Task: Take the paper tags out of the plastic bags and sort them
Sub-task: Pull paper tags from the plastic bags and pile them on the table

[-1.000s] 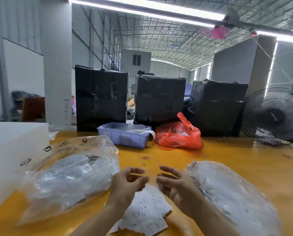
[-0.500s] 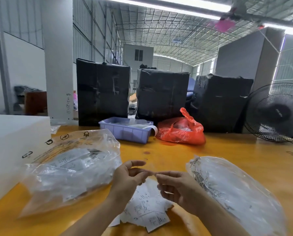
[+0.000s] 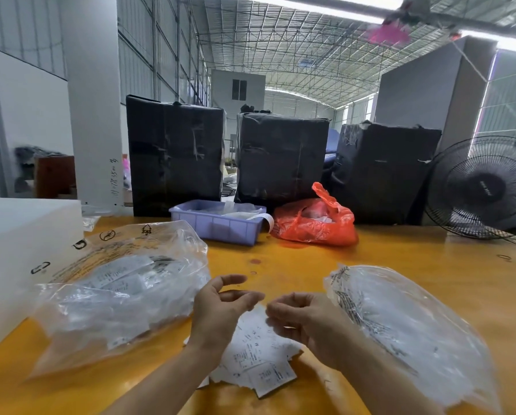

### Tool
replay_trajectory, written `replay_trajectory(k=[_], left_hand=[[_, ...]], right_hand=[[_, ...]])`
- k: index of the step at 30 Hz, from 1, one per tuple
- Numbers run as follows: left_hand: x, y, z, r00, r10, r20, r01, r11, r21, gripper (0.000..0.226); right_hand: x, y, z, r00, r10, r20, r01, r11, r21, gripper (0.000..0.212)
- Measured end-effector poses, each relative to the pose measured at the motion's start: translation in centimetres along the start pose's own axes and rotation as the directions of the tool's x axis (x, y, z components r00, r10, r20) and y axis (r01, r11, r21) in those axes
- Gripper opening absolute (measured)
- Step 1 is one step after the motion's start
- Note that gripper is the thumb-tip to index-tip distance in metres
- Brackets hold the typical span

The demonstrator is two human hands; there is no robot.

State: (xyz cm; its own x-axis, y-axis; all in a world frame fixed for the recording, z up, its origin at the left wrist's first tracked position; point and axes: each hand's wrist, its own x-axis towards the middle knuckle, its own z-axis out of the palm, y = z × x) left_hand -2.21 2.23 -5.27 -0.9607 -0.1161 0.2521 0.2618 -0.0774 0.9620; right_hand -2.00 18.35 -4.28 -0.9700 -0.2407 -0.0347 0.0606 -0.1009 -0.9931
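Both hands are hovering over an orange table (image 3: 400, 265) in a warehouse hall. The left hand (image 3: 221, 310) and right hand (image 3: 307, 322) are loosely curled, holding nothing. Paper tags (image 3: 259, 363) are lying beneath them, 1 plastic bag (image 3: 116, 295) sitting left, another bag (image 3: 415, 333) right.

the left hand (image 3: 221, 307) and right hand (image 3: 304, 322), whose fingertips meet half a second ago above the pile of paper tags (image 3: 256, 354), now sit slightly apart with a small gap between them. the left hand's fingers are looser and more spread, its index finger lifted. the right hand's fingers stay curled inward. whether anything thin is held between them cannot be told. the tag pile shows a little more between the hands.
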Motion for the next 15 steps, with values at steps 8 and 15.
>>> replay_trajectory(k=[8, 15], left_hand=[[0.1, 0.1, -0.1, 0.998, -0.019, -0.053, 0.017, 0.999, -0.05, 0.054], [-0.1, 0.1, 0.6, 0.978, -0.12, 0.171, 0.145, 0.979, -0.144, 0.058]], right_hand=[[-0.2, 0.0, 0.2, 0.997, -0.042, -0.063, 0.044, 0.999, 0.031, 0.008], [-0.3, 0.2, 1.3, 0.981, -0.164, -0.098, 0.167, 0.986, 0.016, 0.007]])
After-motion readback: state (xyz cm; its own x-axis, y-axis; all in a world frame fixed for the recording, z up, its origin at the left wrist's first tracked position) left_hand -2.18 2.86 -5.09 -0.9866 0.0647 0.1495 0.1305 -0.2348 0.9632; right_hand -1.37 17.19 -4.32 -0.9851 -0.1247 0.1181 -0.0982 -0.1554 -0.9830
